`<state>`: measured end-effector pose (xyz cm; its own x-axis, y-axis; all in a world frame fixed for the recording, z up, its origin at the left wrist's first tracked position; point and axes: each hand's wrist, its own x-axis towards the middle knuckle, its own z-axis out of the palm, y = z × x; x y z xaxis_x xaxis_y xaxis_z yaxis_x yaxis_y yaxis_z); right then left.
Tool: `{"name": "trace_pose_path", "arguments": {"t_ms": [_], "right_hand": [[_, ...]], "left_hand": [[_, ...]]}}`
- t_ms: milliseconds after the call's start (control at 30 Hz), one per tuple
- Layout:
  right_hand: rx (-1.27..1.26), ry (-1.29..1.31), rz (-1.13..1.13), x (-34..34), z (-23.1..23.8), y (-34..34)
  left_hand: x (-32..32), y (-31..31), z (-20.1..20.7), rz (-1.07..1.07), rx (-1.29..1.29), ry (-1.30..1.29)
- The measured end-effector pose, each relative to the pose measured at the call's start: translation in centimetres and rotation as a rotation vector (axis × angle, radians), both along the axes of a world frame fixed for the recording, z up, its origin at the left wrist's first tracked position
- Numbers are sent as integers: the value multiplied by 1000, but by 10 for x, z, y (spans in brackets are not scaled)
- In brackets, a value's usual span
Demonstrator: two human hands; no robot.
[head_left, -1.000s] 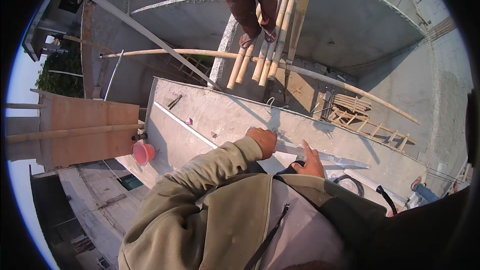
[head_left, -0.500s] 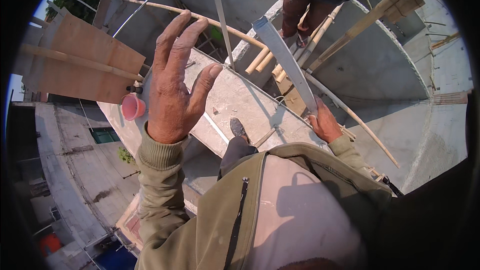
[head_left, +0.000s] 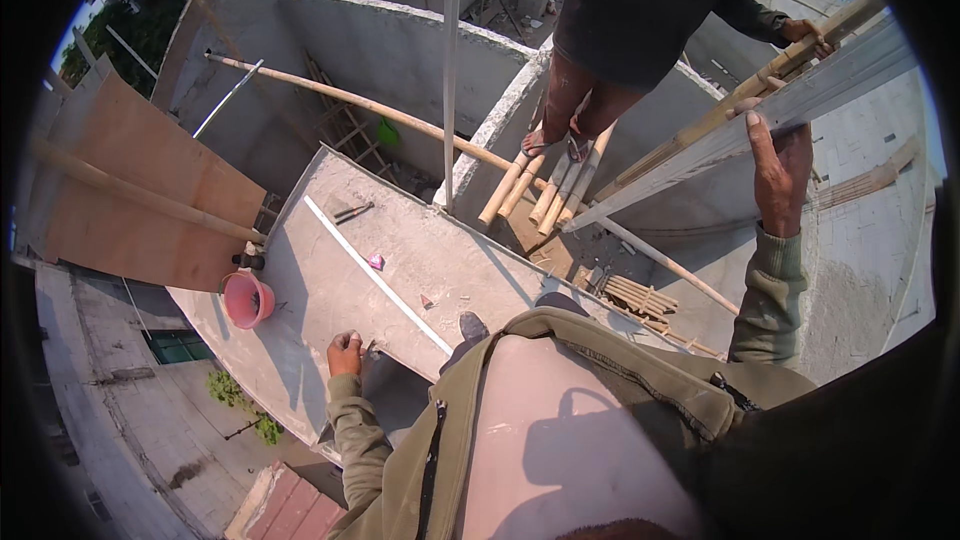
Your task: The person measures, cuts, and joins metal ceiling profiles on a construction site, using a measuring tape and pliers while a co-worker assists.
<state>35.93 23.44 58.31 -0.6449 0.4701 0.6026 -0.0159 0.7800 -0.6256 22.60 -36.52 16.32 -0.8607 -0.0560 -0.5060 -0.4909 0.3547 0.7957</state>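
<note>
Currently, in the head view, my right hand (head_left: 780, 175) is raised at a long grey metal strip (head_left: 690, 150), thumb against its near face and the other fingers reaching behind, so that they pinch it between them. The strip slants, its lower end out past the far edge of the concrete slab (head_left: 410, 235), near the ends of the bamboo poles (head_left: 560, 195) on which a co-worker (head_left: 630, 15) stands. My left hand (head_left: 345, 353) is low by the slab's near edge, fingers curled in; whether they hold anything I cannot tell. On the slab, a white strip (head_left: 385, 283) runs from near the far left corner toward my shoe (head_left: 472, 327); a dark hand tool (head_left: 353, 212) and a small pink object (head_left: 376, 261) lie on its far side. A pink bucket (head_left: 245, 300) sits at the left edge. An upright metal bar (head_left: 451, 80) comes down at the far edge.
</note>
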Motion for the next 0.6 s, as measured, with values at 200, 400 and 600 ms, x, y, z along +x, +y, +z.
{"name": "trace_pose_path", "arguments": {"t_ms": [200, 400, 600], "right_hand": [[-200, 99, 186, -71, 7, -2], [-284, 267, 337, -170, -84, 39], [-156, 42, 153, -261, -177, 92]], "left_hand": [[18, 25, -33, -22, 111, -253], [-51, 48, -6, -90, 134, -28], [-184, 125, 154, -316, 33, 354]]}}
